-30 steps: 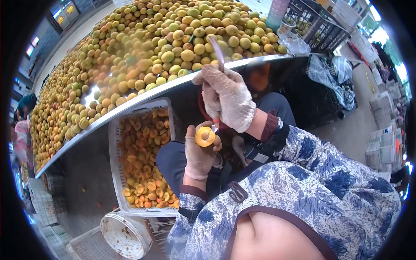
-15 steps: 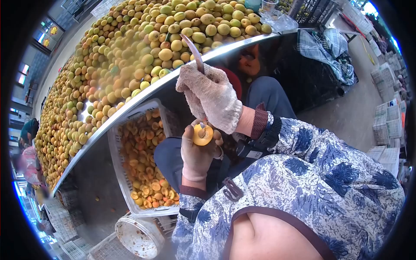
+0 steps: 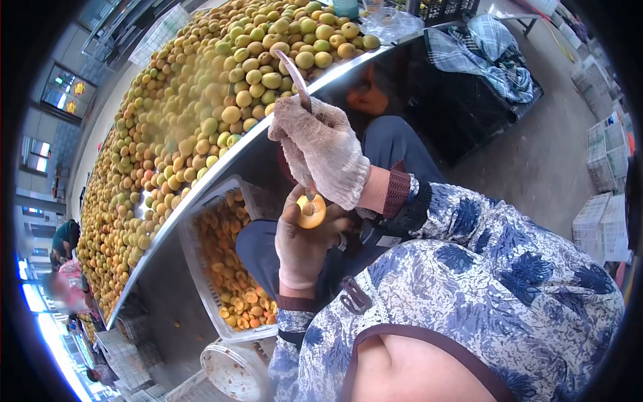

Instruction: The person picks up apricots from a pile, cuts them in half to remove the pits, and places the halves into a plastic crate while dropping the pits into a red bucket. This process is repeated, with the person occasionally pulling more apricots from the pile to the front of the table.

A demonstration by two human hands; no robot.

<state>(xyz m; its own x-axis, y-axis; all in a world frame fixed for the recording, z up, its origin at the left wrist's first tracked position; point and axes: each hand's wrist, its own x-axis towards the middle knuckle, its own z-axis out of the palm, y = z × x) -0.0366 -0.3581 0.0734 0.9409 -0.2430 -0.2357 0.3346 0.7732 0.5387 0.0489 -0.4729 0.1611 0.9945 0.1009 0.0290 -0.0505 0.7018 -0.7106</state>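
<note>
My left hand (image 3: 305, 244), in a pale, stained glove, closes around an apricot half (image 3: 312, 216). Its orange cut face is turned up, with a brownish centre. Just above it, my right hand (image 3: 321, 151), in a thick, soiled cloth glove, grips a curved knife (image 3: 297, 75). One slim end of the knife sticks up past the fist; a short metal tip points down at the upper edge of the cut face. Whole apricots (image 3: 221, 94) lie heaped on a metal-edged table (image 3: 234, 149) beyond my hands.
Below the table edge, a white crate (image 3: 213, 305) holds many apricot halves (image 3: 244, 295). A white bucket (image 3: 231, 372) stands near it. Checked cloth (image 3: 479, 57) lies on a black covering at right. Stacked crates (image 3: 606, 154) line the far right; people (image 3: 67, 278) are at far left.
The view has shifted, so the table and crates appear moved. The apricot half is tilted more sideways in my left hand, and the knife tip stays at its upper edge.
</note>
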